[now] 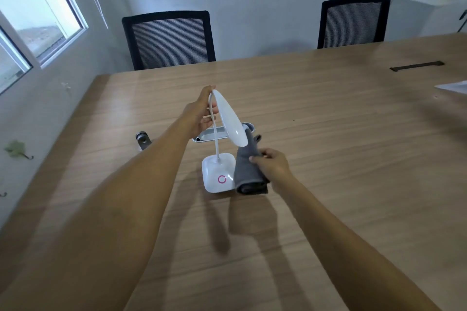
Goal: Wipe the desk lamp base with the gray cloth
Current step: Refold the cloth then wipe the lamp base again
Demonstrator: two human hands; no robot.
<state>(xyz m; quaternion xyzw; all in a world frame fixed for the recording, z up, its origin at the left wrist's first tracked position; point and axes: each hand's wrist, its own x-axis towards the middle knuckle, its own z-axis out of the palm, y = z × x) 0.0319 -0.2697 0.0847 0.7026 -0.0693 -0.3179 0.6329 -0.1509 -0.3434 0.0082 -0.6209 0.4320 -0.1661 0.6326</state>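
Observation:
A white desk lamp stands on the wooden table (328, 134). Its square base (214, 175) carries a pink ring button, and its long oval head (231, 121) tilts down to the right. My left hand (202, 112) grips the top of the thin bent neck just behind the head. My right hand (271, 163) holds the folded gray cloth (249, 171), which hangs against the right edge of the base and covers that side of it.
A silver oblong tray (207, 135) lies just behind the lamp. A small metal clamp (143, 139) sits at the table's left edge. Two black mesh chairs (169, 38) (353, 21) stand at the far side. A dark cable slot (417, 66) and a white sheet (454, 87) are at the right.

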